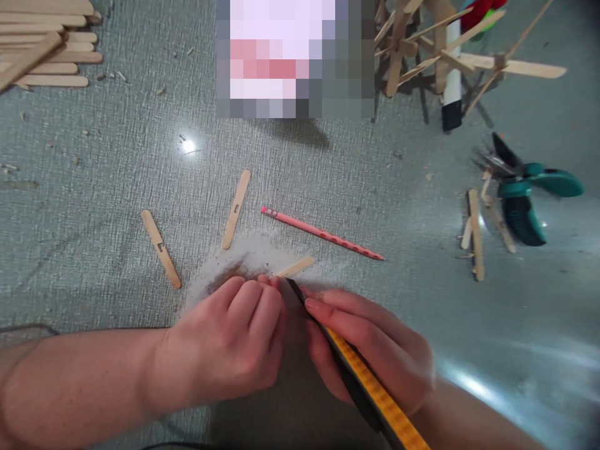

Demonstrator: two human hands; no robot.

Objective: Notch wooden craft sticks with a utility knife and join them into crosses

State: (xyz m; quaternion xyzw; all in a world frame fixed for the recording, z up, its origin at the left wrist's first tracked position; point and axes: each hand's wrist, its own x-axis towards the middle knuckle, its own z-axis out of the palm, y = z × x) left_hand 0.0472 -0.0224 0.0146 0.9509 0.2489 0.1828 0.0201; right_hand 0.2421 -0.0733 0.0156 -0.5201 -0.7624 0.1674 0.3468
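My left hand (239, 337) is closed on a wooden craft stick (297, 267), whose far end sticks out to the upper right. In my right hand (375, 344) is a yellow and black utility knife (365, 375), its dark blade tip close to the stick and my left fingertips. Whether the blade touches the wood I cannot tell. Beyond the hands lie a craft stick with a small slot (235, 209) and another with a notch cut in its edge (160, 248). Pale dust (262, 247) covers the table around my left fingers.
A pink pencil (323, 234) lies just past the hands. Green-handled pliers (522, 181) and loose stick pieces (475, 234) are at the right. A stick structure (440, 50) stands at the upper right. Several craft sticks (51, 53) are piled upper left. A blurred-out item (281, 56) sits at the top.
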